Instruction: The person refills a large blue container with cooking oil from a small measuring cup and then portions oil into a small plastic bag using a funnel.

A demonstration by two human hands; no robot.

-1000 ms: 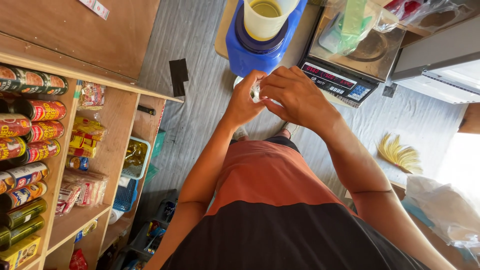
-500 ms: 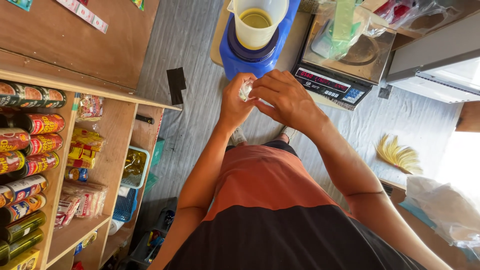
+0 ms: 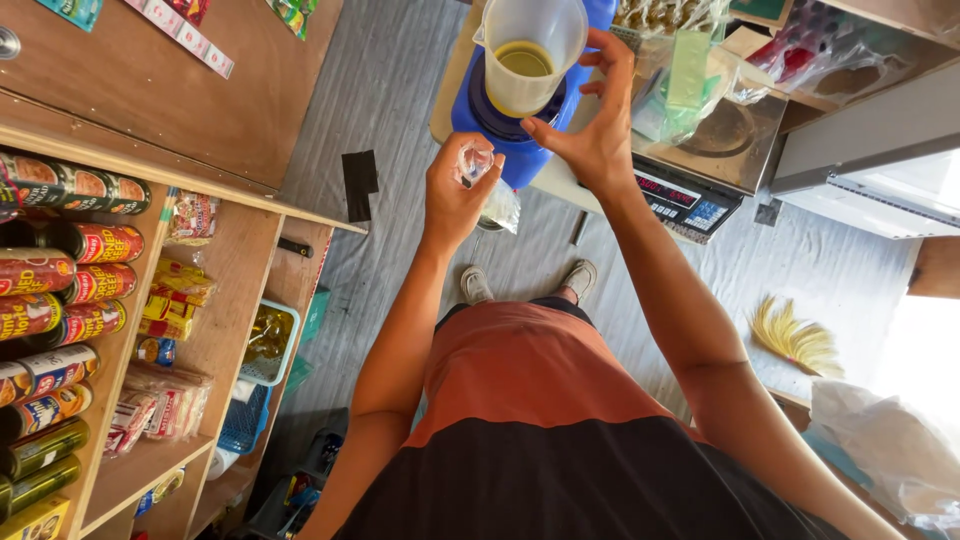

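Right hand [image 3: 590, 130] now off the bag, open, fingers at the jug [image 3: 530, 50]; left hand [image 3: 455, 195] alone pinching the plastic bag [image 3: 490, 190].

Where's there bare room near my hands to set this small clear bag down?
The steel scale platform is mostly bare beside the folded green plastic bag. The grey plank floor left of the blue plastic container is open. Crowded: that container's top holds the translucent measuring jug; the wooden shelves are packed with cans.

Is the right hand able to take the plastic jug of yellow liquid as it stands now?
Probably yes. The right hand is open beside the jug, its fingers already at the jug's side, with nothing between them. The left hand holds a small clear bag.
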